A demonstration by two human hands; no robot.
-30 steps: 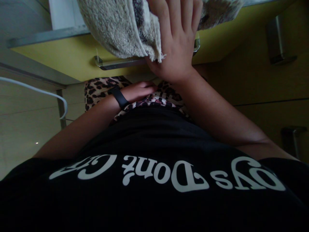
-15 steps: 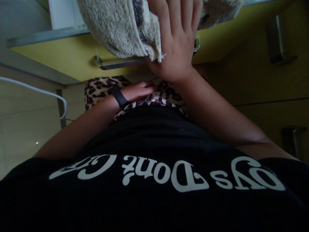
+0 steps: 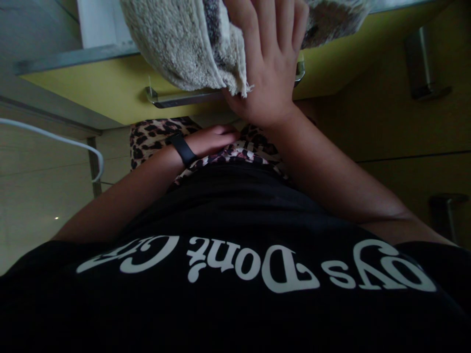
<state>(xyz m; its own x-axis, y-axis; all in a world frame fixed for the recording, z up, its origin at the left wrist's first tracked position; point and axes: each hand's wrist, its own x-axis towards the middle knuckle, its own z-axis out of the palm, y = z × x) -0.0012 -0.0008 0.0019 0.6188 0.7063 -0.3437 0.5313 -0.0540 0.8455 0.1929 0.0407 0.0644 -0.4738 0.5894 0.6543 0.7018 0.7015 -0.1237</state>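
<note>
My right hand (image 3: 267, 73) is at the top of the view, back of the hand up, with its fingers closed over a grey-beige terry towel (image 3: 176, 46). The towel is bunched, with a dark patterned band and a frayed edge by my wrist. It hangs over the front edge of a yellow drawer, and its upper part is cut off by the frame. My fingertips are out of sight. Lower down, my left hand (image 3: 217, 138), a black band on its wrist, rests on my lap against leopard-print cloth (image 3: 154, 139). Its fingers lie loosely outstretched and hold nothing visible.
The yellow drawer front (image 3: 99, 83) has a metal bar handle (image 3: 187, 99) below the towel. A white panel-like object (image 3: 99, 24) stands on the counter at upper left. More metal handles (image 3: 421, 63) are on the right-hand cabinet. A white cable (image 3: 55, 135) loops in at left.
</note>
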